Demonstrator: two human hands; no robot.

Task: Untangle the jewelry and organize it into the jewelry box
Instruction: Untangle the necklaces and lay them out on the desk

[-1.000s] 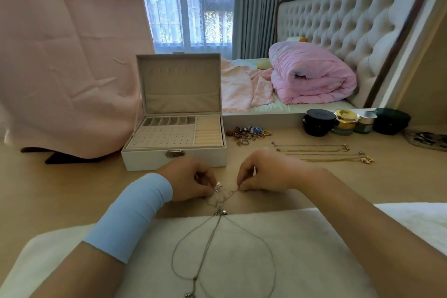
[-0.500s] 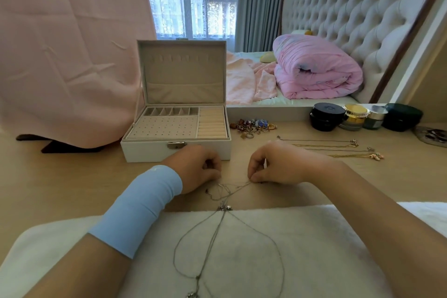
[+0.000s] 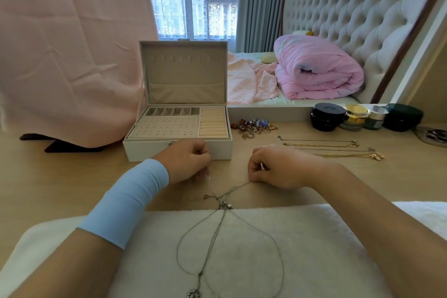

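Silver chains [image 3: 225, 205] are the mess here: a couple of thin necklaces knotted together in a little cluster right at the far edge of the fuzzy white mat [image 3: 314, 237], with long loops trailing back over the mat to the near side. Left hand [image 3: 187, 162], wearing a light blue wrist sleeve [image 3: 128, 201], has its fingers curled in and pinches one fine strand just left of the knot. Right hand [image 3: 273, 168] pinches another strand on the right, fingers tucked tight. Both are low over the wooden tabletop [image 3: 60, 176]. Jewelry box [image 3: 177, 128] sits open just beyond the left hand, lid upright. Right of it there's a pile of rings and charms [image 3: 256, 126], then gold necklaces [image 3: 319, 146] laid out straight, and some jars [image 3: 326, 120] further back.
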